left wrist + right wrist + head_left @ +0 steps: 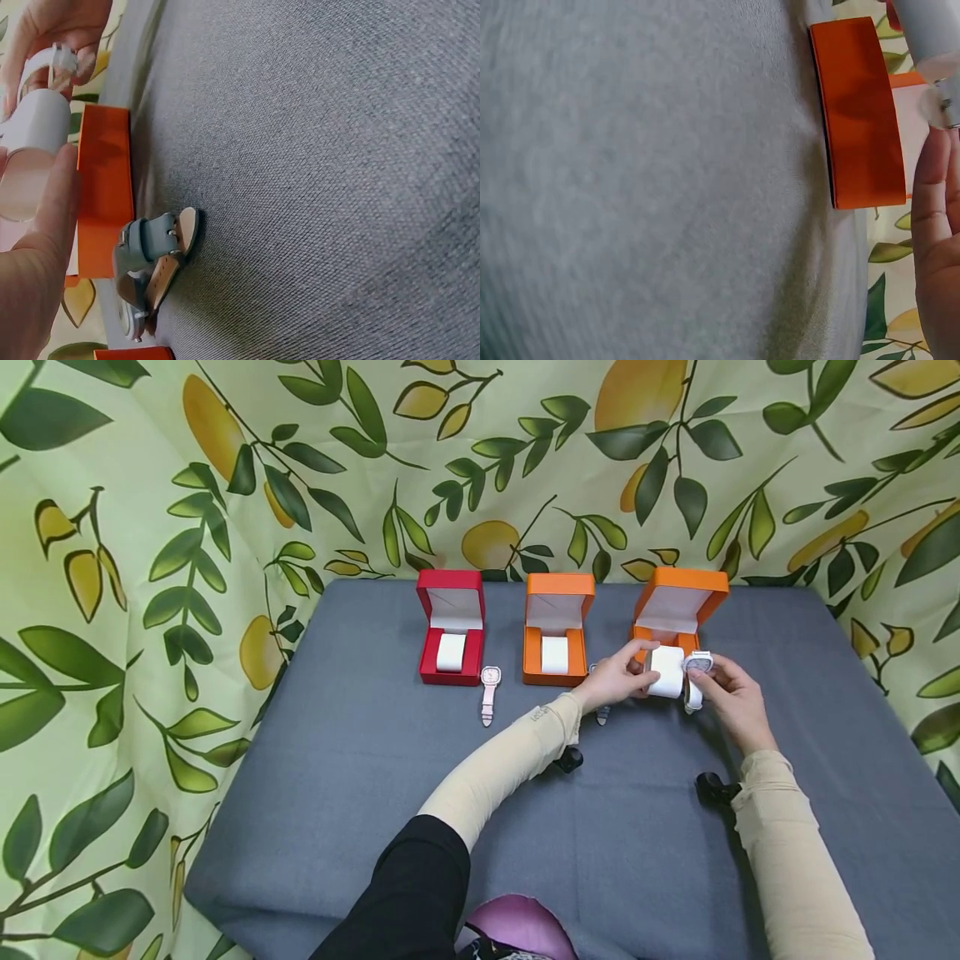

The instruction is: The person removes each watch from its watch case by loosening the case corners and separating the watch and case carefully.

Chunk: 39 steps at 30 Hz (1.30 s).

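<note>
My left hand (611, 679) grips a white watch cushion (665, 672) by its end, in front of the right-hand orange box (678, 602). Beside the cushion, my right hand (733, 700) pinches a white wristwatch (697, 664), its strap hanging in a loop. In the left wrist view the strap loop (46, 64) is right at the cushion's far end (43, 112). The box stands with its lid up behind both hands. A blue-grey watch (142, 255) lies on the cloth below my left hand, partly hidden by it in the head view.
A red box (427, 664) and another orange box (531, 668) stand with lids up, each with a white cushion inside. Between them lies a pink watch (489, 693). Dark grey cloth (390, 777) covers the table, and a leaf-and-lemon patterned curtain (480, 443) hangs behind.
</note>
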Available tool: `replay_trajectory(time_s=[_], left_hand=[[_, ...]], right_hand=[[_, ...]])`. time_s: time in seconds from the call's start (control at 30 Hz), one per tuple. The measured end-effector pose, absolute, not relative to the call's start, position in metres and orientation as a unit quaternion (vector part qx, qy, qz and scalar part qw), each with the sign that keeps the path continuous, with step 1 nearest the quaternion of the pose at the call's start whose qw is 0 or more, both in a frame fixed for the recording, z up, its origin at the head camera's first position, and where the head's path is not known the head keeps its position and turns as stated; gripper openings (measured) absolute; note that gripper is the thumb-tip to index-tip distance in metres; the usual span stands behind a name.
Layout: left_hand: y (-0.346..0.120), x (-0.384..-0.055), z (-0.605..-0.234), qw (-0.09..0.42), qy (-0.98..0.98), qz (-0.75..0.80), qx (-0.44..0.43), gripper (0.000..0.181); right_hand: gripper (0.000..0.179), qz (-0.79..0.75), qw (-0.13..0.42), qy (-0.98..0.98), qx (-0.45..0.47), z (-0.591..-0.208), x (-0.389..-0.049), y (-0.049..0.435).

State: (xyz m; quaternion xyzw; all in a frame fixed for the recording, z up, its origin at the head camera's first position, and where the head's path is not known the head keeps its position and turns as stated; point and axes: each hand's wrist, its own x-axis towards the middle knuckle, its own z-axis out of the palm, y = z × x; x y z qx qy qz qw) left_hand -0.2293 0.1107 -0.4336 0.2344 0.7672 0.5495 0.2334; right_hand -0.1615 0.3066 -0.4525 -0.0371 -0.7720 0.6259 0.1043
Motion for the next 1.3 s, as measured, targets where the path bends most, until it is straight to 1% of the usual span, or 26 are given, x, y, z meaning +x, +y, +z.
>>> replay_trajectory(time_s=[0.13,0.27,0.4,0.47,0.57,0.67,0.73,0.87,0.93,1.1,1.3], left_hand=[[0.110,-0.228,-0.435,0.231,0.773,0.542,0.237,0.048],[0.108,-0.227,-0.437,0.225,0.768,0.545,0.248,0.048],[0.106,-0.227,-0.439,0.221,0.761,0.557,0.247,0.048],[0.105,-0.227,-0.439,0.218,0.762,0.560,0.240,0.049],[0.105,-0.227,-0.440,0.212,0.767,0.560,0.230,0.050],[0.105,-0.227,-0.440,0.211,0.770,0.559,0.224,0.051],[0.106,-0.227,-0.441,0.211,0.771,0.558,0.223,0.051],[0.106,-0.226,-0.442,0.211,0.772,0.557,0.223,0.052],[0.106,-0.226,-0.442,0.213,0.769,0.560,0.222,0.052],[0.105,-0.224,-0.441,0.206,0.775,0.553,0.227,0.051],[0.105,-0.223,-0.440,0.204,0.774,0.556,0.226,0.050]], right_hand=[[0.023,0.629,0.118,-0.764,-0.082,-0.453,-0.163,0.305],[0.030,0.581,0.121,-0.789,-0.159,-0.452,-0.164,0.307],[0.035,0.558,0.102,-0.798,-0.203,-0.449,-0.164,0.313],[0.031,0.557,0.089,-0.797,-0.215,-0.449,-0.164,0.317],[0.019,0.550,0.074,-0.800,-0.228,-0.448,-0.165,0.322],[0.017,0.529,0.064,-0.808,-0.251,-0.448,-0.166,0.325],[0.023,0.504,0.054,-0.821,-0.263,-0.449,-0.166,0.327],[0.052,0.438,0.031,-0.858,-0.267,-0.450,-0.166,0.332],[0.059,0.411,0.024,-0.873,-0.262,-0.451,-0.165,0.334],[0.057,0.375,0.015,-0.892,-0.253,-0.454,-0.162,0.338],[0.052,0.372,0.027,-0.892,-0.255,-0.459,-0.162,0.340]])
